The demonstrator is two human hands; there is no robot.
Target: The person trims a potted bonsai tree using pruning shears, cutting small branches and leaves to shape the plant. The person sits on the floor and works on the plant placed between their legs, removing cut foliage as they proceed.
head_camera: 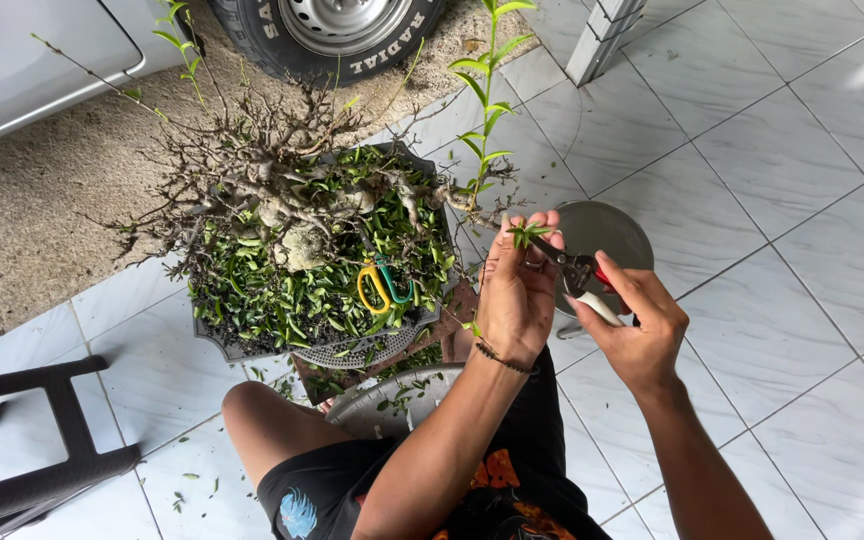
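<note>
left hand pinches a leafy twig; right hand grips pruners, seemingly just beside it, open tiles right.

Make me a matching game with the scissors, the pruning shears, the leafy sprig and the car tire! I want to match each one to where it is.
Things:
1. scissors
2. pruning shears
3. leafy sprig
4. car tire

Places:
A. pinched at the left hand's fingertips
B. at the top, behind the potted tree
C. lying on cut leaves in the pot
D. gripped in the right hand

Pairs: 1-C, 2-D, 3-A, 4-B
</note>
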